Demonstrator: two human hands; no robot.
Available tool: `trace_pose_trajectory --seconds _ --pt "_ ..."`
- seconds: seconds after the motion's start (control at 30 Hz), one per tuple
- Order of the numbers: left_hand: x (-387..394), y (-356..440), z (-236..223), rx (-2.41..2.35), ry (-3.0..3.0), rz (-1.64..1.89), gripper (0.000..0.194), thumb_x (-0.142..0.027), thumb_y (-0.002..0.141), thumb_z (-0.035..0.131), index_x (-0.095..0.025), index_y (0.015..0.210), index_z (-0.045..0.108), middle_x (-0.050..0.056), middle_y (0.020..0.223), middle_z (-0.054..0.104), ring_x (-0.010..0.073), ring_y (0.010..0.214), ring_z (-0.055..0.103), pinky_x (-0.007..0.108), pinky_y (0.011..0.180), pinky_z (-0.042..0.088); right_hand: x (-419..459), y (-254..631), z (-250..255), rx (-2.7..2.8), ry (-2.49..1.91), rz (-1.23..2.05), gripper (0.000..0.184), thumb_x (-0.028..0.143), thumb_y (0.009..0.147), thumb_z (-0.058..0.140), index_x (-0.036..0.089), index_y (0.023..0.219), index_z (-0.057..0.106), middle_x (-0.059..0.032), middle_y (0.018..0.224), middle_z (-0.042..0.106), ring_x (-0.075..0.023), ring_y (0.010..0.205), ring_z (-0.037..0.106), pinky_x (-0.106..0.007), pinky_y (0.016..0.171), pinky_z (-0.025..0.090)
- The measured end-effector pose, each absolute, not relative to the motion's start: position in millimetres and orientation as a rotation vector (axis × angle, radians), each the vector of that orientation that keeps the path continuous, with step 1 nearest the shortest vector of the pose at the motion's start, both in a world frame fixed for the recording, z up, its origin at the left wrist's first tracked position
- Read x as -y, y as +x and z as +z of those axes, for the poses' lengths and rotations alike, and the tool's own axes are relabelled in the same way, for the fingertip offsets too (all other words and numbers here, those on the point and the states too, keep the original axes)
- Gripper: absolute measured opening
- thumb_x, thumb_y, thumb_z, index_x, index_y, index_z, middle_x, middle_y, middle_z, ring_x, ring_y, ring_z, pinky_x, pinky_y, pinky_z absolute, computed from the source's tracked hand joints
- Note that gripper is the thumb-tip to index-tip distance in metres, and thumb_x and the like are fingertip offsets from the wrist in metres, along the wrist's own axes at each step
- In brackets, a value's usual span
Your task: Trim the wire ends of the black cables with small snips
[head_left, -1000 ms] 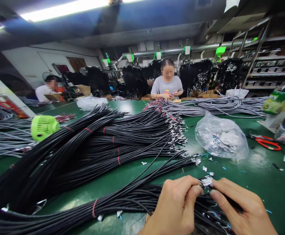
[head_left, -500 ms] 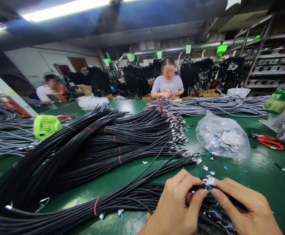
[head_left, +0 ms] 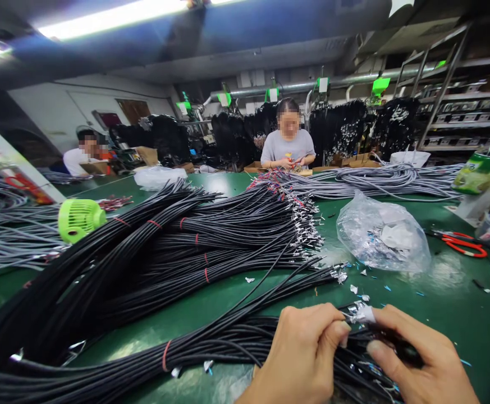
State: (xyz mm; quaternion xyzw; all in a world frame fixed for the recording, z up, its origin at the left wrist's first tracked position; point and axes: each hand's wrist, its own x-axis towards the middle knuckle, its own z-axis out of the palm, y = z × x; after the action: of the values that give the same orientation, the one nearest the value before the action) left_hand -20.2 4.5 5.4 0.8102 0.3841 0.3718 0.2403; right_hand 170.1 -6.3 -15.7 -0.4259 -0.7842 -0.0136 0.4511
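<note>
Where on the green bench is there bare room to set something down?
The widest patch of green bench lies beyond the right hand, nearer than the clear bag and red-handled tool, with a few scraps. A narrower strip separates the front bundle from the cable pile. Crowded: centre, left, and beneath both hands.

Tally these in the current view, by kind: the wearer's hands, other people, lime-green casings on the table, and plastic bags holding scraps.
Wearer's hands: 2 (left hand, right hand)
Other people: 2 (person opposite, person far left)
Lime-green casing: 1
Scrap-filled bag: 1
Total: 6
</note>
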Motion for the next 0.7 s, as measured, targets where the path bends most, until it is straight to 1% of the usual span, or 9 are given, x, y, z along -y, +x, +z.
trace_pose_trajectory --seconds 0.07,0.1,0.2,0.27,0.4,0.47,0.53,0.63,0.7 --pt "-4.8 -20.4 8.8 -1.03 2.199 0.936 0.027 -0.017 0.091 0.037 -0.018 0.067 0.048 -0.003 0.058 0.053 0.0105 0.053 0.047 0.022 0.054 0.03 7.1 169.2 -12.9 1.955 -1.048 0.052 0.022 0.038 0.081 0.062 0.021 0.094 0.06 -0.0005 0.077 0.069 -0.0148 0.062 0.069 -0.016 0.054 0.056" --pt "-5.0 -20.1 10.2 -1.014 2.197 0.889 0.027 -0.017 0.09 0.037 -0.018 0.065 0.046 -0.003 0.057 0.049 0.01 0.052 0.045 0.022 0.052 0.029 7.7 168.5 -11.6 1.963 -1.047 0.082 0.021 0.038 0.081 0.062 0.021 0.094 0.059 0.0001 0.075 0.067 -0.0137 0.06 0.067 -0.016 0.052 0.054" --pt "-5.5 -18.3 11.9 -0.963 2.22 0.764 0.027 -0.016 0.089 0.04 -0.018 0.062 0.039 -0.004 0.057 0.041 0.0094 0.051 0.038 0.021 0.051 0.027 10.1 166.4 -10.5 2.013 -1.034 0.139 0.005 0.026 0.087 0.056 0.021 0.087 0.058 0.0021 0.067 0.06 -0.0106 0.054 0.06 -0.017 0.05 0.049" --pt "-5.6 -17.1 10.7 -0.95 2.224 0.718 0.028 -0.015 0.089 0.041 -0.018 0.061 0.038 -0.004 0.056 0.04 0.0092 0.051 0.036 0.021 0.05 0.026 11.1 166.1 -12.3 2.035 -1.031 0.15 0.007 0.018 0.088 0.052 0.021 0.083 0.057 0.0022 0.064 0.056 -0.0103 0.053 0.056 -0.019 0.049 0.044" --pt "-5.4 -15.0 5.6 -0.958 2.181 0.752 0.024 -0.015 0.09 0.043 -0.016 0.068 0.053 -0.002 0.062 0.052 0.0101 0.057 0.045 0.021 0.055 0.03 9.2 167.4 -15.7 2.024 -1.049 0.139 0.011 0.015 0.087 0.052 0.019 0.078 0.055 0.0013 0.064 0.051 -0.0107 0.053 0.05 -0.022 0.049 0.037" --pt "-5.5 -14.0 4.2 -0.953 2.171 0.807 0.022 -0.015 0.089 0.046 -0.015 0.072 0.059 0.0 0.065 0.056 0.0113 0.061 0.048 0.022 0.058 0.031 7.2 167.8 -14.7 2.021 -1.053 0.215 0.015 0.015 0.088 0.05 0.018 0.074 0.053 0.0009 0.064 0.05 -0.0107 0.054 0.049 -0.022 0.051 0.036" --pt "-6.1 -13.4 4.0 -0.938 2.169 0.847 0.021 -0.015 0.088 0.05 -0.014 0.073 0.063 0.001 0.065 0.057 0.0122 0.062 0.049 0.022 0.058 0.032 5.9 167.6 -12.8 2.013 -1.053 0.34 0.018 0.016 0.09 0.047 0.018 0.073 0.052 0.0006 0.065 0.05 -0.0108 0.057 0.049 -0.022 0.053 0.036" --pt "-7.8 -13.4 4.2 -0.911 2.132 0.907 0.017 -0.013 0.084 0.057 -0.012 0.071 0.069 0.003 0.066 0.056 0.0126 0.063 0.05 0.023 0.057 0.033 5.9 165.2 -12.1 1.935 -1.089 0.656 0.029 0.026 0.092 0.045 0.017 0.065 0.048 0.0006 0.064 0.048 -0.0112 0.059 0.045 -0.022 0.054 0.033" --pt "-9.2 -13.8 3.6 -0.887 2.061 0.967 0.012 -0.013 0.08 0.063 -0.011 0.071 0.072 0.002 0.065 0.056 0.0121 0.061 0.05 0.022 0.056 0.033 7.2 161.9 -13.6 1.739 -1.131 1.038 0.037 0.04 0.091 0.046 0.018 0.061 0.043 0.0028 0.059 0.041 -0.0099 0.054 0.037 -0.022 0.049 0.028"
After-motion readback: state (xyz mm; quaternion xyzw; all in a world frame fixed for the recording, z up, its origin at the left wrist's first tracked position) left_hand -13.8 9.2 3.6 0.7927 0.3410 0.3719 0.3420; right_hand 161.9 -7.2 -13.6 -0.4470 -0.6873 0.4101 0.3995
